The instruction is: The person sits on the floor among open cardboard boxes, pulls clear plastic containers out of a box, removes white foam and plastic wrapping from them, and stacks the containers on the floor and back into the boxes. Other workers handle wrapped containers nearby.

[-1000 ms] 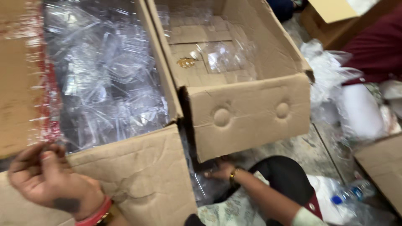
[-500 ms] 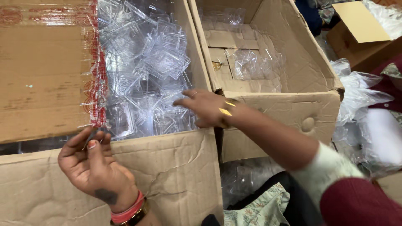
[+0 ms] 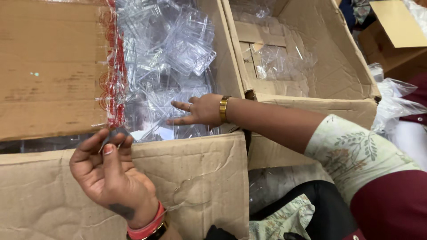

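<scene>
The clear plastic cases (image 3: 178, 58) lay heaped in the near cardboard box (image 3: 191, 178), filling it from its middle up toward twelve o'clock, with a red-patterned strip of wrap (image 3: 111, 75) along the heap's nine o'clock edge where a brown flap (image 3: 49, 66) folded over. Half a second earlier the right hand (image 3: 198, 111) had only just arrived over the box wall; by this moment it had gone further in and lay low on the pile at about five o'clock of the heap, fingers (image 3: 180, 106) spread apart and flat against the cases, closed on nothing. A second before, that hand had been down below the boxes, so the reach into the heap was new and looked like the start of a pick rather than its end. The left hand (image 3: 109, 173) had kept its place at the box's near rim, at seven o'clock from the pile, its fingers (image 3: 113, 144) pinched together on what seemed a small clear scrap or piece; what exactly it was could not be told. At two o'clock stood a second cardboard box (image 3: 338, 106), nearly bare but for a few clear pieces (image 3: 275, 62) on its floor. Crumpled plastic bags (image 3: 391, 102) lay beyond it at three o'clock.
</scene>
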A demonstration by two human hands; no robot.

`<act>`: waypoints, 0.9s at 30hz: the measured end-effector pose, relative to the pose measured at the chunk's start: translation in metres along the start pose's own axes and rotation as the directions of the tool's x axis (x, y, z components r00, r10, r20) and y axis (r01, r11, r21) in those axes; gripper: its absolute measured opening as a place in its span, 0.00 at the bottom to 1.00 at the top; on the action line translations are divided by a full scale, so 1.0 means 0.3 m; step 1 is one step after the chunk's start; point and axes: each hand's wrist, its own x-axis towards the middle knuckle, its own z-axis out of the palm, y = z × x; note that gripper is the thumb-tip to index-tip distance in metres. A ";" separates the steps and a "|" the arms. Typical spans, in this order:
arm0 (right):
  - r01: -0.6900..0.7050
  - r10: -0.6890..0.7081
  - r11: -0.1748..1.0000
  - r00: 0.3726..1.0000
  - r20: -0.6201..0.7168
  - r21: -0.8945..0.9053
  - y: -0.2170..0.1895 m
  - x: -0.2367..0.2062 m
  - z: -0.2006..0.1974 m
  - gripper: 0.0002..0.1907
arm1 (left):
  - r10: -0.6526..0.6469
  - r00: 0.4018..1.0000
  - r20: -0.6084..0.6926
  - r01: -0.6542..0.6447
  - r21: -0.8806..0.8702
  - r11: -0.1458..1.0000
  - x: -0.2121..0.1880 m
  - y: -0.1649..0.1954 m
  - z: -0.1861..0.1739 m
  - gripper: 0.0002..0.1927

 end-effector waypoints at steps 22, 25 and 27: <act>0.687 0.760 0.177 0.359 -0.541 0.705 -0.084 -0.522 0.079 0.24 | 0.044 0.936 0.350 -0.194 0.404 0.894 0.033 -0.015 0.018 0.26; 0.723 0.794 0.196 0.280 -0.540 0.662 -0.313 -0.783 0.229 0.29 | -0.046 0.910 0.413 -0.291 0.712 0.639 0.026 -0.003 0.042 0.25; 0.868 0.597 -0.175 0.468 -0.652 0.464 -0.357 -0.857 0.368 0.29 | -0.167 0.868 0.468 -0.399 0.857 0.325 0.047 -0.004 0.055 0.24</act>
